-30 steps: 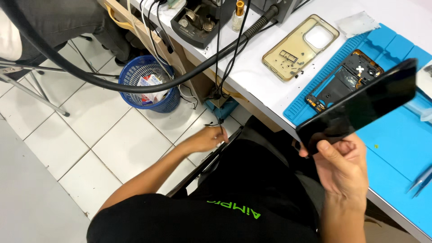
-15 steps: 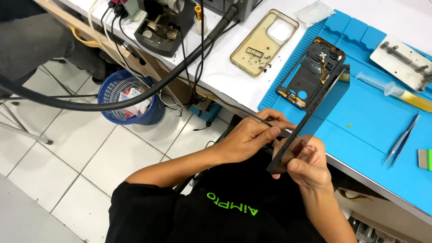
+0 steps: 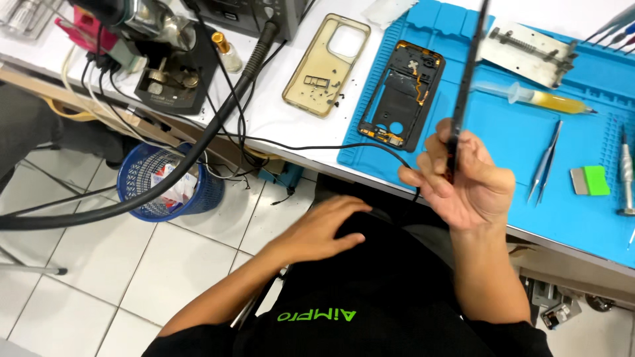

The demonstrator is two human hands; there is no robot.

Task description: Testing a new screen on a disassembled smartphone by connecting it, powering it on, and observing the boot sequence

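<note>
My right hand [image 3: 466,178] grips a thin black phone screen panel [image 3: 467,79], held upright and seen edge-on above the blue work mat [image 3: 522,142]. My left hand [image 3: 324,228] rests flat on my black shirt at the lap, fingers apart, holding nothing. On the mat to the left of the panel lies a black phone frame [image 3: 400,96] with its insides exposed. A yellowed clear phone case [image 3: 326,63] lies on the white table left of the mat.
On the mat lie a syringe with yellow fluid [image 3: 536,98], tweezers [image 3: 546,162], a green and grey scraper [image 3: 591,180], a screwdriver [image 3: 626,172] and a metal clamp [image 3: 527,46]. A soldering stand [image 3: 173,69] and cables sit at the table's left. A blue bin [image 3: 165,182] stands on the tiled floor.
My left hand has let go of the panel and dropped to my lap. My right hand has lifted the panel upright over the mat. The view has shifted toward the table.
</note>
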